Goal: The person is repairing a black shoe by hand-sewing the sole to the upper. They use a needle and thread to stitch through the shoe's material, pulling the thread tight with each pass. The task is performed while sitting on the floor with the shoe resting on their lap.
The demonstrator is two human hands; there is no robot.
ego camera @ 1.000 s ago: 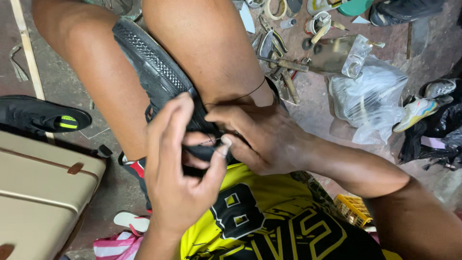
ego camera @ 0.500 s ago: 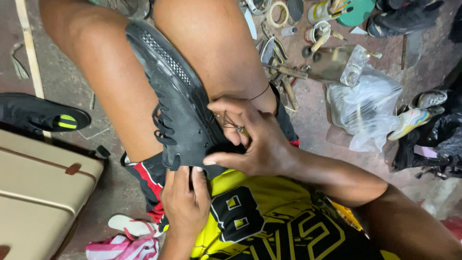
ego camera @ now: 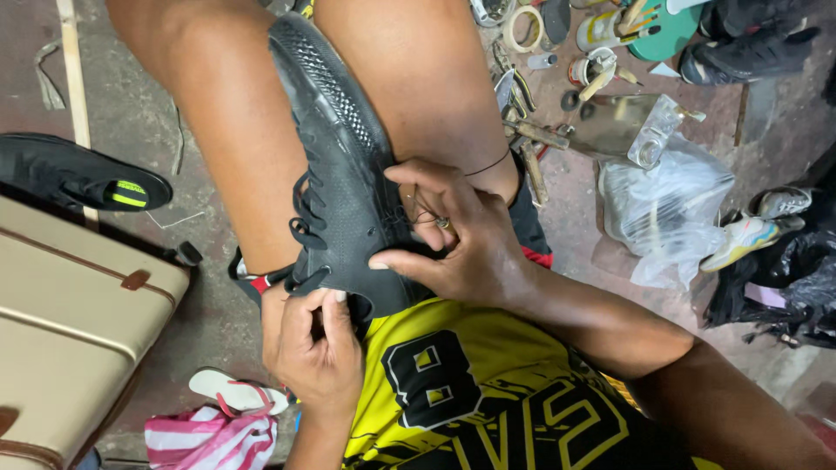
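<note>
A black lace-up shoe [ego camera: 344, 174] lies wedged between my bare thighs, toe pointing away, heel near my yellow shirt. My right hand [ego camera: 457, 239] grips the shoe's right side by the collar, thumb pressed on the upper, and a thin thread and a small metal needle-like piece show among its fingers. My left hand [ego camera: 312, 344] is closed at the heel end of the shoe, fingers curled around its edge near the laces.
A beige suitcase [ego camera: 70, 322] stands at the left, with a second black shoe [ego camera: 83, 178] on the floor above it. Tools, tape rolls and tins [ego camera: 557, 52] litter the floor at top right, beside a clear plastic bag [ego camera: 666, 213] and more shoes [ego camera: 753, 48]. A flip-flop [ego camera: 235, 392] lies below.
My left hand has dropped from covering the shoe's side to its heel end. The shoe's upper and laces are now uncovered. My right hand stays on the collar.
</note>
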